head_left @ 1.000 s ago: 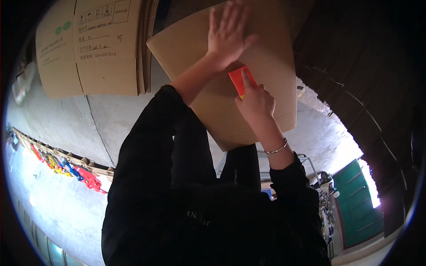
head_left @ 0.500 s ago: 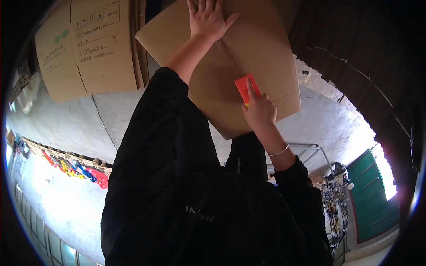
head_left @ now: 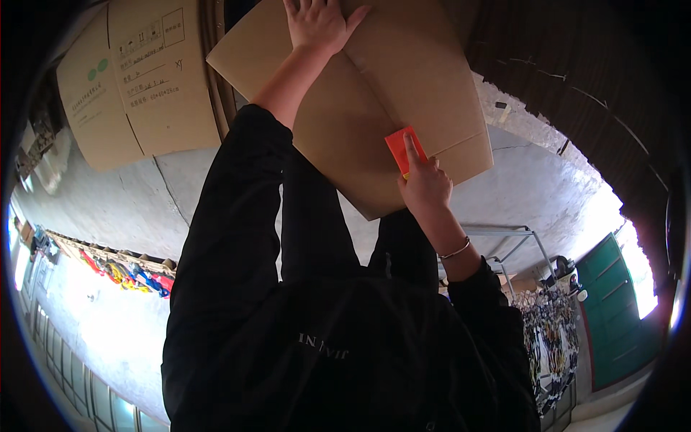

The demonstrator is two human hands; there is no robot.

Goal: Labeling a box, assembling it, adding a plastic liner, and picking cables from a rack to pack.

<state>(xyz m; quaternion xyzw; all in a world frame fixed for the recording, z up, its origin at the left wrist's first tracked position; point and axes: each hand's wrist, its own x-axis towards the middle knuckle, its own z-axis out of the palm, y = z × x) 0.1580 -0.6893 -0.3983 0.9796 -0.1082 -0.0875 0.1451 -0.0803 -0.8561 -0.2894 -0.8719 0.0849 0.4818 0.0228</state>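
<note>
A brown cardboard box (head_left: 425, 65) stands in front of my legs, with a seam running down the middle of its face. My left hand (head_left: 318, 27) lies flat on the box near the top of the view, its fingers spread beside the seam. My right hand (head_left: 426, 186) is closed around a flat red-orange rectangular piece (head_left: 401, 150) with a bit of yellow at its lower end. The index finger stretches along it. Its upper end rests at the seam, on the nearer part of the box; its underside is hidden.
Several flattened printed cartons (head_left: 155, 79) are stacked at the upper left. A dark brown surface (head_left: 576, 93) with a ragged edge fills the upper right. At the right are a metal frame (head_left: 515, 234), hanging cables (head_left: 551, 338) and a green door (head_left: 612, 302). Grey floor (head_left: 194, 187) lies around.
The red-orange piece and my right hand have moved slightly toward the near edge of the box. My left hand stays flat on the cardboard; the whole view has shifted a little.
</note>
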